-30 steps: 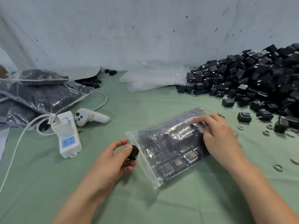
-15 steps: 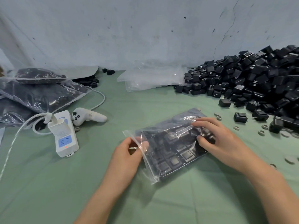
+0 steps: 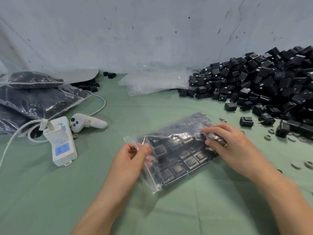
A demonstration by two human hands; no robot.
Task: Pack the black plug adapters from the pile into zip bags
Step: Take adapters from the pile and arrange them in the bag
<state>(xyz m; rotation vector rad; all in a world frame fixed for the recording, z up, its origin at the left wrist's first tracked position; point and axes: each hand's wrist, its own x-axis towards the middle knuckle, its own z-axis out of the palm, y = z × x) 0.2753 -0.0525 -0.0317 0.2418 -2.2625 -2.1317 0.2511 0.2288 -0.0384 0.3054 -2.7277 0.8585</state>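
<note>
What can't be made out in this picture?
Head view:
Count in the clear zip bag of black plug adapters: glare, left hand and right hand cover some.
Whether the left hand holds an adapter: its fingers hide it.
The pile of loose black adapters: cut by the right edge.

No lettering reads clearly; marks on the white controller [image 3: 88, 123] blur.

The left forearm [image 3: 110, 200] and right forearm [image 3: 281, 200] are bare, uncovered as far as they show. The left hand [image 3: 130, 160] and right hand [image 3: 233, 150] are bare too, with short, plain fingernails.
</note>
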